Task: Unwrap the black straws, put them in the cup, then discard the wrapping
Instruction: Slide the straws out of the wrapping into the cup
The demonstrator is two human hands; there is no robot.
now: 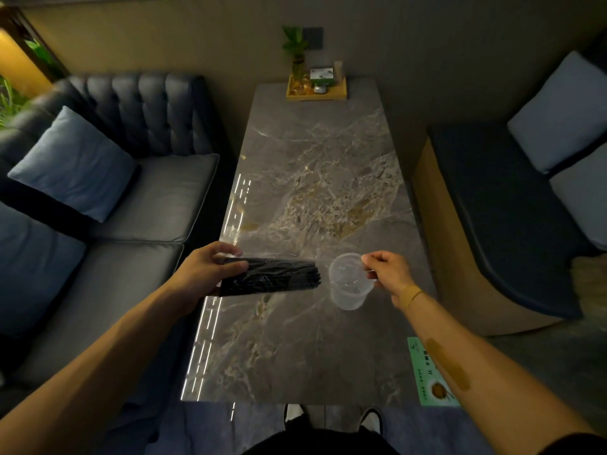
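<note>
Marble table (315,339) is stretching away between two sofas, a wooden tray (316,93) sitting at its far end. Left hand (205,270) is gripping one end of the bundle of black straws (272,276), wrapping (279,264) on, holding it level over the table's left side. Right hand (387,269) is pinching the rim of the clear cup (349,280), just beside the bundle's free end.

Single head-worn view, steeply down and forward over the marble table (312,339).
</note>
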